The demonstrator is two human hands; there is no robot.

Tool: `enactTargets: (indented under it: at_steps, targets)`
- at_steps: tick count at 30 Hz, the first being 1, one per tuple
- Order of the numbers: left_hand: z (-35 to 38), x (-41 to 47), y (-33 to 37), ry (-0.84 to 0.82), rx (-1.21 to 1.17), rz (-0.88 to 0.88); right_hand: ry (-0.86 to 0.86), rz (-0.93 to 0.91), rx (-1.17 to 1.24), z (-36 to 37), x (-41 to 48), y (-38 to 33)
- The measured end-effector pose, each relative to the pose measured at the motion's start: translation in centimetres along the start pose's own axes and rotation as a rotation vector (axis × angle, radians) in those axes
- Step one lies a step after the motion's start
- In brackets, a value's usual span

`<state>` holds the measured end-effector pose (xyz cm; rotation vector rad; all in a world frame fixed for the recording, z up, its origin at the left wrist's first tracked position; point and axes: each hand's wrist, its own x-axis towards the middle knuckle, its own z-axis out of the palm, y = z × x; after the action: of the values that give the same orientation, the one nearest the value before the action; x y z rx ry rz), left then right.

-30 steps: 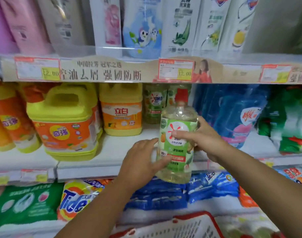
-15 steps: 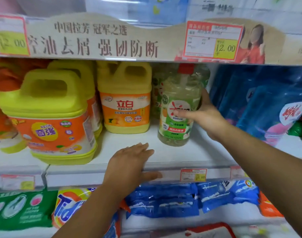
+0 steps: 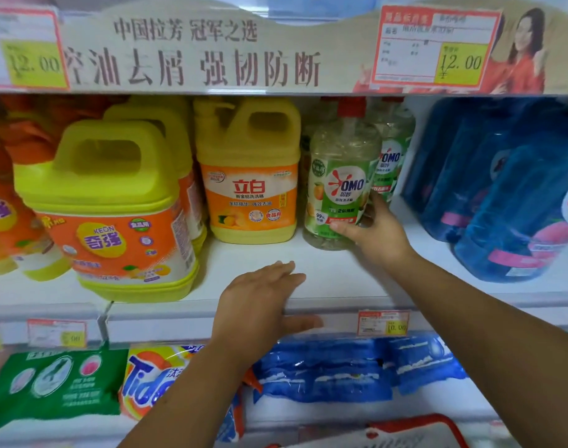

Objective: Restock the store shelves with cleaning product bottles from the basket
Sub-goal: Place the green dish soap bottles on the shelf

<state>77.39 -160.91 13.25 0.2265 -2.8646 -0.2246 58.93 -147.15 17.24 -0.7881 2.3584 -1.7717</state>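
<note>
A clear OMO bottle [image 3: 339, 182] with a green label and red cap stands upright on the white middle shelf [image 3: 324, 273], right of the yellow jug [image 3: 248, 176]. My right hand [image 3: 373, 232] grips its lower right side, thumb across the label front. Another OMO bottle [image 3: 394, 150] stands just behind it. My left hand [image 3: 260, 305] rests flat with straight fingers on the shelf's front edge, holding nothing. The basket's red rim [image 3: 415, 425] shows at the bottom right.
Large yellow-green and orange jugs [image 3: 108, 208] fill the shelf's left. Blue refill bags [image 3: 508, 195] stand at the right. Below lie a green pack [image 3: 50, 383], a Tide bag [image 3: 153, 379] and blue packs [image 3: 340, 367]. The upper shelf strip [image 3: 192, 56] hangs low overhead.
My right hand carried the OMO bottle from in front of the shelf back onto it, beside the yellow jug. My left hand let go of the bottle and settled on the shelf edge.
</note>
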Motion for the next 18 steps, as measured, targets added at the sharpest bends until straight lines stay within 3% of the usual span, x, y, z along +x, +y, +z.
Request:
enactTargets:
  at_steps: [11,15,18]
  targets:
    - [-0.2,0.2,0.3,-0.042,0.007,-0.011,-0.042,0.062,-0.057,-0.5,-1.2,-0.6]
    - [-0.3,-0.6,2.2,0.079,0.053,0.097,0.14,-0.002,-0.022,-6.0,-7.7,-0.9]
    - [0.8,-1.6,6.5,0.108,0.018,0.287,0.295,0.011,0.033,-11.9,-14.1,1.6]
